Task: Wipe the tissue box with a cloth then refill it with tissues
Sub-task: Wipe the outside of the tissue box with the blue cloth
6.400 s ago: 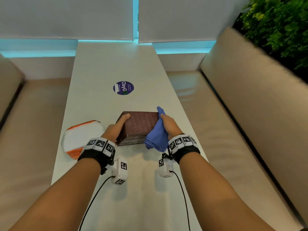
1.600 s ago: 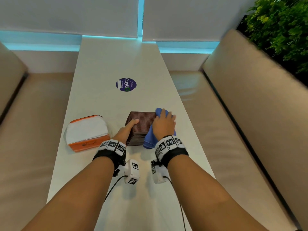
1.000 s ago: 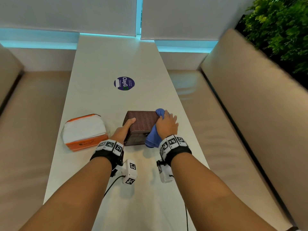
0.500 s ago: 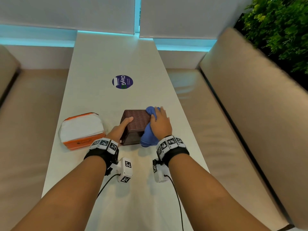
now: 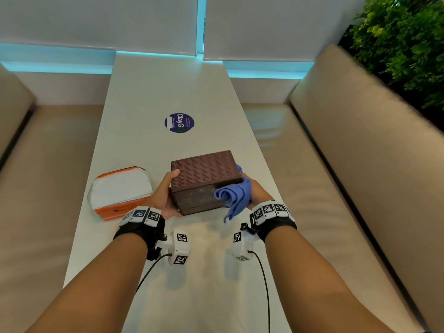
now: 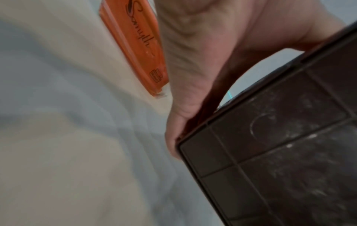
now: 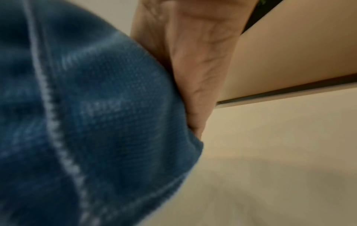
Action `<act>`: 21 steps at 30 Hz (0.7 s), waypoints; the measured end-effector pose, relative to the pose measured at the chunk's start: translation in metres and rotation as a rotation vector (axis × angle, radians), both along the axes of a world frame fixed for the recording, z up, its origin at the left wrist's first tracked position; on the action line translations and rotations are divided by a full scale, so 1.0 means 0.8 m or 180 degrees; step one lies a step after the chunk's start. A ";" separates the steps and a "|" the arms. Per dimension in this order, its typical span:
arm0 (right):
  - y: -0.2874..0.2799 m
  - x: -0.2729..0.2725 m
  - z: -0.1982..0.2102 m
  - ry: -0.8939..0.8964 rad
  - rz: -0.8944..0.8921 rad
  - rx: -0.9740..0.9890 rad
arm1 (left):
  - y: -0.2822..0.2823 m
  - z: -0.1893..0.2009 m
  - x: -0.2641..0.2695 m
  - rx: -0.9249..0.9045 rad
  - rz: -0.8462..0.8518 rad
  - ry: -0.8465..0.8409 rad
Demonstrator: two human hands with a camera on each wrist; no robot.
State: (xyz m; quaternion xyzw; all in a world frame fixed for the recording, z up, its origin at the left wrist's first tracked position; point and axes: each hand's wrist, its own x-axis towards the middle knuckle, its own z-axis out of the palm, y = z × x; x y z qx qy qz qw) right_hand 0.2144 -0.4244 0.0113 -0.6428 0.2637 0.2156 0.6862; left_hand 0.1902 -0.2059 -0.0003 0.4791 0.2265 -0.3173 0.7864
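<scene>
The brown woven tissue box (image 5: 204, 174) is lifted off the table and tipped, its dusty gridded underside (image 6: 286, 152) facing me. My left hand (image 5: 165, 195) grips its left end, thumb on the woven face. My right hand (image 5: 254, 193) holds the box's right end with the blue cloth (image 5: 236, 197) bunched between palm and box; the cloth (image 7: 86, 122) fills most of the right wrist view. The orange and white tissue pack (image 5: 120, 192) lies on the table to the left, its orange side (image 6: 139, 42) also visible beside the left palm.
A long white table (image 5: 168, 92) runs away from me with a round purple sticker (image 5: 179, 123) on it. Beige bench seats (image 5: 336, 152) flank both sides. Green foliage (image 5: 403, 37) stands at the far right.
The box has been lifted from the table and tipped so its underside faces me. My right hand has gone from pressing the cloth on top to holding the right end.
</scene>
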 end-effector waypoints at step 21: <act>0.033 -0.012 0.031 -0.1575 0.0575 -0.2142 | -0.027 0.009 0.023 0.1145 -0.0436 -0.0234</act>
